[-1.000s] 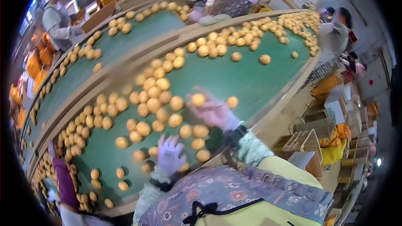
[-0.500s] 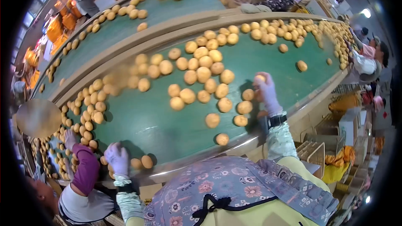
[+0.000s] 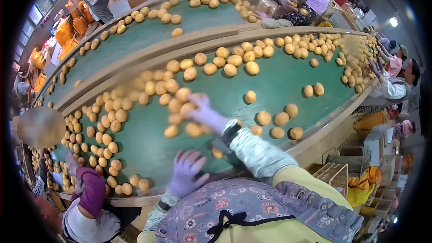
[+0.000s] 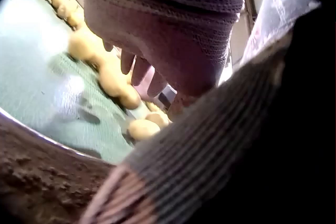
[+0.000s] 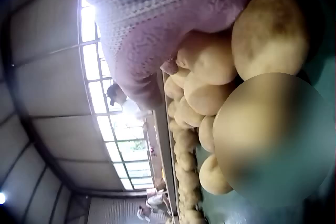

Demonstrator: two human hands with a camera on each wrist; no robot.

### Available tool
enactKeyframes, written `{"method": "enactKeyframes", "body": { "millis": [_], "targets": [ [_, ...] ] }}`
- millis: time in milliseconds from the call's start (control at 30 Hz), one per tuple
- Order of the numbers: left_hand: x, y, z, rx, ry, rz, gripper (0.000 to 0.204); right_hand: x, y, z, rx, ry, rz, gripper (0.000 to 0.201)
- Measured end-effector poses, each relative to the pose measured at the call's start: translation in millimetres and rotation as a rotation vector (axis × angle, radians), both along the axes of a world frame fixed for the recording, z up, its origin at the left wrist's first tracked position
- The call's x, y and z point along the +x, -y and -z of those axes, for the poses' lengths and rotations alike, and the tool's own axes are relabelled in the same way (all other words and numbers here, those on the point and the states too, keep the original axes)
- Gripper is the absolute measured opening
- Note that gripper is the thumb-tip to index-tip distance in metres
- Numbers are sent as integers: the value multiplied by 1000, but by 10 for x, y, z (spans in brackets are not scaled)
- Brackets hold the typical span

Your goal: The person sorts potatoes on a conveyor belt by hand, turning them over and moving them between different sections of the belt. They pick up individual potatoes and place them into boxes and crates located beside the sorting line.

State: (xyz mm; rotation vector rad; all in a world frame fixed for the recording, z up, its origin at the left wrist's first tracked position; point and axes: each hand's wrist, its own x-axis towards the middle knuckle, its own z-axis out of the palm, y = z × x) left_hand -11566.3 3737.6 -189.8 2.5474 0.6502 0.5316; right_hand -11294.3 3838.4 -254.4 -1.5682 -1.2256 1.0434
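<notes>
Right hand point(image 3: 206, 111) has swung in from about 3 o'clock, where it had a potato at its fingertips, to roughly the middle of the head view. From my remote seat it's now reaching into the potato cluster point(image 3: 182, 94), fingers pointing towards 9 o'clock. It's touching potatoes there, but with the blur I honestly can't tell if it's pinching one or just pressing. The right wrist view doesn't settle it either: palm over the pile, one big potato point(image 5: 270, 29) right beside it.

Left hand point(image 3: 186, 171) shifted too, from around 8 o'clock to 7. Fingers spread wide, nothing in it, over the near side of the green belt point(image 3: 150, 153). One lone potato point(image 3: 217, 152) sits at 2 o'clock from it.

Meanwhile the loose bunch point(image 3: 281, 119) lies at 3 o'clock from the right hand, well apart from its fingers. So work-wise, my read is the action's on the middle cluster now and nobody's handling that bunch.
</notes>
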Motion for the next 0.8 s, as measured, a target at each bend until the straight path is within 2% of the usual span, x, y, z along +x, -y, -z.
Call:
{"method": "enactKeyframes", "body": {
  "millis": [33,67,133,167,200,233,267,300,367,400,433,467,500,567,600,633,700,733,767,800],
  "targets": [
    [4,-31,95,3,-20,75,68,-340,-37,26,34,-54,-131,82],
    [-37,-65,164,3,-39,150,66,-671,-52,114,64,-254,-274,87],
    [-299,-129,215,2,-98,138,63,-1166,34,-76,12,-230,-530,92],
    [-452,-175,236,-8,-154,127,61,-1149,130,-584,-331,-378,-646,90],
    [-609,-234,116,50,-102,57,53,-1087,124,-599,-168,-256,-614,86],
    [-878,-265,176,42,-163,-88,48,-1055,110,-591,-5,-146,-590,82],
    [-1187,-345,288,117,-179,-212,47,-879,66,-651,-32,-268,-469,71],
    [-1506,-412,382,190,-202,-339,46,-606,33,-741,-23,-86,-310,66],
    [-2032,-539,390,210,-247,-447,46,101,-28,-612,140,304,-114,63],
    [-2112,-517,298,180,-185,-525,49,295,-4,-391,203,160,238,63],
    [-2121,-491,198,161,-109,-560,53,495,65,-508,75,516,326,66],
    [-2085,-492,101,87,-58,-538,56,656,146,-177,105,375,400,69],
    [-2003,-485,45,16,-1,-513,58,556,202,155,109,375,362,69],
    [-1802,-450,24,-1,82,-295,63,291,398,636,170,410,271,69],
    [-1706,-394,76,-34,61,-198,55,-60,551,400,402,764,54,68],
    [-1758,-388,153,-36,58,-231,55,-581,660,81,647,1102,-171,68],
    [-1957,-446,384,-1,-107,-87,40,-1309,777,276,203,582,-135,66],
    [-2199,-522,645,102,-163,-186,31,-1567,778,200,204,571,-141,66],
    [-2449,-656,471,87,-233,-232,26,-1779,798,32,66,311,-237,66],
    [-2700,-766,447,81,-196,-284,26,-1918,819,-116,-70,52,-324,65]
  ]
}}
